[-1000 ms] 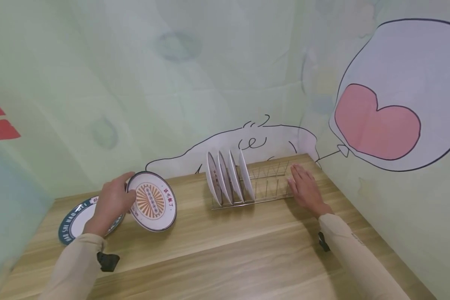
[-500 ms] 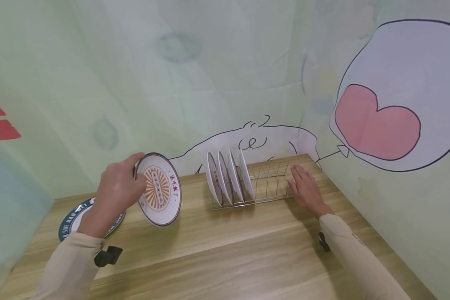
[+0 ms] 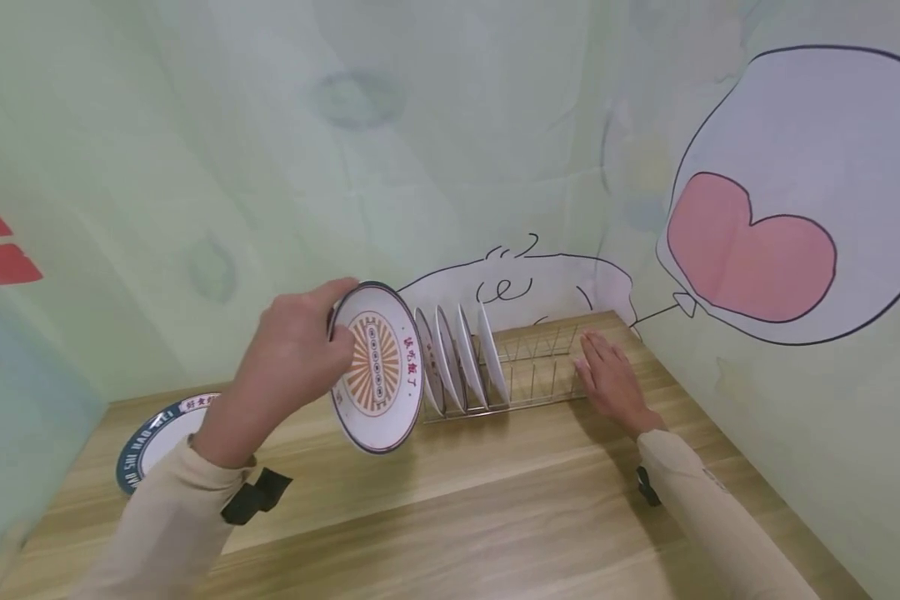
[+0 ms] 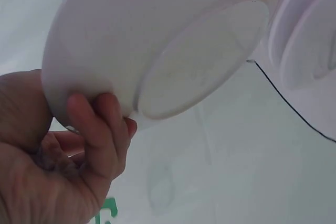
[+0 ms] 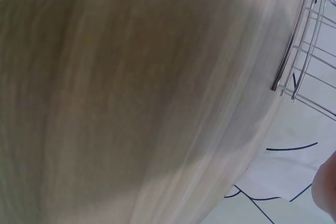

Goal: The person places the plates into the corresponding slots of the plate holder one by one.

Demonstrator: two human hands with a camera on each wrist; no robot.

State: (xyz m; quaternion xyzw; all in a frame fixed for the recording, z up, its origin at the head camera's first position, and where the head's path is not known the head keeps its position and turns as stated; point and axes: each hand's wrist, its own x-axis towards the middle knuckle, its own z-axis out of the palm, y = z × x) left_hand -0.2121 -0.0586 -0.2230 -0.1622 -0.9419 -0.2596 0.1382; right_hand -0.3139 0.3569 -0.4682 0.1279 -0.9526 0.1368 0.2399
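Note:
My left hand (image 3: 285, 358) pinches the left rim of a white plate (image 3: 375, 375) with a dark edge, an orange sunburst and red characters. Thumb on the face, fingers behind, it holds the plate tilted up above the table. In the left wrist view the plate's underside (image 4: 199, 72) shows its foot ring. Just right of it, several white plates (image 3: 497, 358) stand on edge in the left part of a wire dish rack (image 3: 543, 402). My right hand (image 3: 610, 379), fingers extended together, rests at the rack's right end. Only a piece of finger (image 5: 326, 187) shows in the right wrist view.
A blue-rimmed plate (image 3: 131, 454) lies flat on the wooden table (image 3: 435, 517) at left, partly hidden by my left forearm. Behind the table and along its right side hangs a pale green printed cloth (image 3: 270, 167) with a balloon drawing.
My left hand has carried the sunburst plate up and right from near the blue-rimmed plate to beside the racked plates, turning it more upright. My right hand stays in place.

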